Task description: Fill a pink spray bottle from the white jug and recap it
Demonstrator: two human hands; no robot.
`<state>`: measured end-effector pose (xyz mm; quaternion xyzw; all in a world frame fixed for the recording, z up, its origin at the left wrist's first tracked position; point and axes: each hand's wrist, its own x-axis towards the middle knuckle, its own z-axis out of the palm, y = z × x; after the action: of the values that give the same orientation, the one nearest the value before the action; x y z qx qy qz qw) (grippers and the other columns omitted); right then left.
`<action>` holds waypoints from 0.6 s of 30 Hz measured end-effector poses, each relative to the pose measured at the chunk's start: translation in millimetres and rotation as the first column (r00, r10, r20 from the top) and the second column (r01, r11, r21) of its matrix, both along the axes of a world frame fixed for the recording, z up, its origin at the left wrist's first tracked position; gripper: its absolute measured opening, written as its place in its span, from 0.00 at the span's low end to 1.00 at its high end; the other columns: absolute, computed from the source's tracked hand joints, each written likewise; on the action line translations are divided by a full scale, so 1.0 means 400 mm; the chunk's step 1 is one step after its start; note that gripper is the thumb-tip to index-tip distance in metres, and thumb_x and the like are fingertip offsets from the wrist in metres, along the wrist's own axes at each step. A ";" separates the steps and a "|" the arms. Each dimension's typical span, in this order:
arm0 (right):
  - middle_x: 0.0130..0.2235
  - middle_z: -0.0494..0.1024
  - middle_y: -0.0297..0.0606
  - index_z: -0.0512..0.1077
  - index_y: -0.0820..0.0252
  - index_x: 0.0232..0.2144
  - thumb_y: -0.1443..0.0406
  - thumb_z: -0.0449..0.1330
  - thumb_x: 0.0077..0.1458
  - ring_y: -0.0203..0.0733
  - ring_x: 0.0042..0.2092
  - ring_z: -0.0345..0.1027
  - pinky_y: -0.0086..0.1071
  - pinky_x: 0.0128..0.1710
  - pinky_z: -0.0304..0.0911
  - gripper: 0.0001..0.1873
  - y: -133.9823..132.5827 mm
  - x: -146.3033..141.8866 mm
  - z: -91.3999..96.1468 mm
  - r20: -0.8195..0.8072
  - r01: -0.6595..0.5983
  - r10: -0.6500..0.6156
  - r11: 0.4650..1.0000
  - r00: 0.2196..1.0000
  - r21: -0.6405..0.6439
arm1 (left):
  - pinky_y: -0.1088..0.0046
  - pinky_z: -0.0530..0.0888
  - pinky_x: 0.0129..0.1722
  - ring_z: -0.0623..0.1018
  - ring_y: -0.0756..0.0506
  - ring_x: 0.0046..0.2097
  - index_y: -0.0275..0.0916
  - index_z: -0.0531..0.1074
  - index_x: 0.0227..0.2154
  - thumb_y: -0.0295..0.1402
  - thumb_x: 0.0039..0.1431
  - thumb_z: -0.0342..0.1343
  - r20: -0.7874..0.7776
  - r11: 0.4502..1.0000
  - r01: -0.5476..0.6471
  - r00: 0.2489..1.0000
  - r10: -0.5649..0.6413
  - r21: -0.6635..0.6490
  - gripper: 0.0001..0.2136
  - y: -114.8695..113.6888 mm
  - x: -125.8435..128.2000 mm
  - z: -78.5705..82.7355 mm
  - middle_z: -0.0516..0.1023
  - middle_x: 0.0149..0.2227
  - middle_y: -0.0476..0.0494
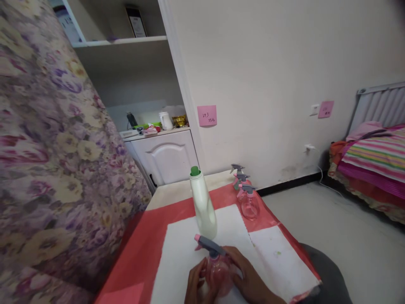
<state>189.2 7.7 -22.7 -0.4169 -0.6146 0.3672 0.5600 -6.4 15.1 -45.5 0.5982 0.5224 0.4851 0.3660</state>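
Note:
Both of my hands are wrapped round a clear pink spray bottle [218, 270] with a grey and pink trigger head, at the near part of the table. My left hand [196, 282] grips its left side, and my right hand [245, 270] holds it from the right, with fingers near the neck. The spray head sits on the bottle; its nozzle points left and away. Just beyond stands a tall pale green bottle [203, 207], upright, with a green piece at its mouth. My fingertips are partly hidden behind the spray bottle.
More spray bottles [249, 207] stand in a row at the table's back right. White sheets [174, 245] lie over the red tablecloth [136, 240]. A floral curtain [63, 169] hangs at left, beside a white cabinet [167, 154]. A bed [376, 160] stands far right.

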 end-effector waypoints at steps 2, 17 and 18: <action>0.54 0.75 0.43 0.69 0.50 0.54 0.64 0.55 0.59 0.48 0.55 0.70 0.45 0.55 0.66 0.20 0.002 -0.007 -0.028 -0.041 -0.026 0.027 1.000 0.999 0.009 | 0.62 0.74 0.44 0.77 0.37 0.47 0.41 0.71 0.51 0.50 0.45 0.62 -0.033 0.999 0.031 0.999 -0.031 -0.022 0.30 0.003 -0.003 0.010 0.76 0.50 0.37; 0.53 0.76 0.44 0.69 0.54 0.52 0.63 0.62 0.53 0.51 0.54 0.72 0.40 0.53 0.71 0.23 -0.030 -0.046 -0.079 -0.090 0.171 -0.176 0.983 0.980 -0.067 | 0.62 0.76 0.45 0.79 0.39 0.43 0.34 0.64 0.55 0.50 0.47 0.59 -0.453 0.999 0.005 0.891 0.017 0.046 0.35 0.010 0.021 -0.045 0.77 0.50 0.36; 0.53 0.77 0.44 0.69 0.54 0.53 0.63 0.65 0.49 0.52 0.54 0.73 0.40 0.53 0.71 0.27 -0.029 -0.061 -0.085 -0.091 0.233 -0.238 0.971 0.967 -0.059 | 0.61 0.76 0.48 0.79 0.38 0.46 0.36 0.65 0.55 0.50 0.48 0.59 -0.509 0.994 0.047 0.861 0.009 0.098 0.33 0.018 0.013 -0.054 0.77 0.51 0.35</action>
<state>164.8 -3.8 -56.7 -0.4818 -0.5239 0.3325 0.6187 -1.3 22.3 -67.0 0.7287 0.5678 0.3338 0.1873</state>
